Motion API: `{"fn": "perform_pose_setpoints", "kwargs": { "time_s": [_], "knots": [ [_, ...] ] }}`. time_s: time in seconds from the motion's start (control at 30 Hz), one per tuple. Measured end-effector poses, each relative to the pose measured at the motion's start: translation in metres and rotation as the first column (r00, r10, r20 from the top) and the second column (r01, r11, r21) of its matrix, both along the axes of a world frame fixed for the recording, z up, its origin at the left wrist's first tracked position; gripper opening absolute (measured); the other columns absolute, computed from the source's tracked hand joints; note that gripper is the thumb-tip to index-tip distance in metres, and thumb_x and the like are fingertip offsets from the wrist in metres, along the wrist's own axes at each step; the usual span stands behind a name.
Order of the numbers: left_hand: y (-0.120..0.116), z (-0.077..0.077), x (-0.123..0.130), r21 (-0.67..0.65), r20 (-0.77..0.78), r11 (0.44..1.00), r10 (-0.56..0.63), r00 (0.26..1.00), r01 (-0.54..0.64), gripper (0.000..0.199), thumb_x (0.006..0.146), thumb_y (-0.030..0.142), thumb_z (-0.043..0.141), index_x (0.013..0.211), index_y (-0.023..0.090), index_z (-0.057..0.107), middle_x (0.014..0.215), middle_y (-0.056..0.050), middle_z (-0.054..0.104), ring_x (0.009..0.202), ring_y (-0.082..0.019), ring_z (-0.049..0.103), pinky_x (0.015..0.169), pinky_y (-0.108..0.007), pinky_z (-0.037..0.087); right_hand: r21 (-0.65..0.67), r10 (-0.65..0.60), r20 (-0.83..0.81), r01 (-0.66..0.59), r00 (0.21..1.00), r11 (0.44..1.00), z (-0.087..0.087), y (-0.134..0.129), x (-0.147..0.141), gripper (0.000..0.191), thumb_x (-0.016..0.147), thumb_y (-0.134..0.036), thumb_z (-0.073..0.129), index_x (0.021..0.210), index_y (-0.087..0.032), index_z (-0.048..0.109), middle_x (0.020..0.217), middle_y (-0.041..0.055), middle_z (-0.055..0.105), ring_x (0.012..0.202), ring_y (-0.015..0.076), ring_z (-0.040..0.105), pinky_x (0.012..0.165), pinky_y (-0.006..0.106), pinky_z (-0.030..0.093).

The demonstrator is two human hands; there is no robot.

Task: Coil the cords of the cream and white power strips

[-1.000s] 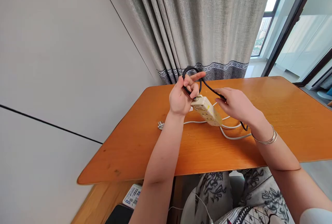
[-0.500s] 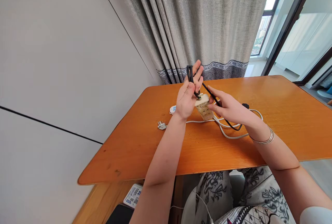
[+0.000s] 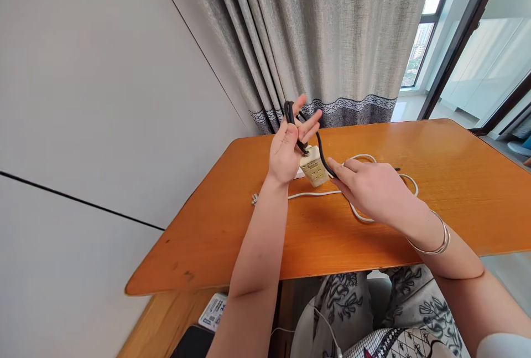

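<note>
My left hand (image 3: 287, 149) is raised over the table with a loop of black power cord (image 3: 289, 112) wrapped round it, the thumb pressing on the cord and the other fingers partly spread. From that loop the cord runs down to a cream power strip (image 3: 315, 169) with sockets, which hangs or stands just below the hand; I cannot tell which. To the right, my right hand (image 3: 369, 189) pinches another stretch of the black cord between thumb and fingers, palm down. A white cable (image 3: 317, 194) crosses the table beneath both hands, partly hidden by the right one.
The orange wooden table (image 3: 207, 236) spreads under the hands. A white plug (image 3: 254, 199) lies left of my left forearm. Beyond the far edge hangs a grey curtain (image 3: 332, 42). A white box (image 3: 213, 311) and a dark object sit below the table's left front.
My left hand has moved a little left with the cord loop and the power strip. My right hand has turned palm down and lowered slightly, and the cord between the hands now curves.
</note>
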State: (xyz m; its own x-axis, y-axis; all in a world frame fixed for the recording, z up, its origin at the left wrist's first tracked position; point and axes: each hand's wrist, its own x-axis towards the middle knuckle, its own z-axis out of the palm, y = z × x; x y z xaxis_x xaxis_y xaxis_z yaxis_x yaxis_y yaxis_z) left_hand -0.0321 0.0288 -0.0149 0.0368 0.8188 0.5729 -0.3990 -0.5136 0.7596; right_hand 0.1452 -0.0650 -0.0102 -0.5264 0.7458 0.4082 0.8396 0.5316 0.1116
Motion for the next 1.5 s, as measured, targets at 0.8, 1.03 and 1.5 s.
{"fn": "perform_pose_setpoints", "kwargs": {
  "time_s": [0.8,1.03,1.5],
  "knots": [
    [-0.035,-0.002,0.035,-0.478,0.191,0.589,-0.654,0.732,0.652,0.052,0.108,0.041,0.021,0.063,0.02,0.037,0.04,0.006,0.038,0.02,-0.006,0.024,0.028,-0.018,0.02,0.164,0.246,-0.475,-0.189,0.845,0.968,0.012,0.044,0.029,0.048,0.108,-0.034,0.032,0.151,-0.026,0.052,0.116,0.0084,0.069,0.108,0.0214,0.064,0.095,0.035,0.052],
    [-0.035,0.0,0.038,-0.546,0.297,0.558,-0.568,0.768,0.624,0.05,0.108,0.038,0.014,0.064,0.021,0.029,0.044,0.007,0.032,0.021,-0.005,0.023,0.028,-0.017,0.019,0.039,0.206,-0.451,-0.211,0.868,0.977,0.01,0.047,0.033,0.049,0.108,-0.029,0.029,0.153,-0.025,0.049,0.11,0.007,0.07,0.093,0.019,0.065,0.085,0.031,0.051],
    [-0.035,0.007,0.033,-0.61,0.184,0.569,-0.576,0.797,0.552,0.052,0.109,0.034,0.016,0.062,0.019,0.034,0.049,0.003,0.044,0.025,-0.004,0.028,0.031,-0.015,0.024,0.049,0.09,-0.167,-0.083,0.982,0.995,0.008,0.051,0.037,0.057,0.1,-0.012,0.037,0.157,-0.02,0.043,0.114,0.0122,0.07,0.084,0.0191,0.065,0.066,0.026,0.044]
  ]
}}
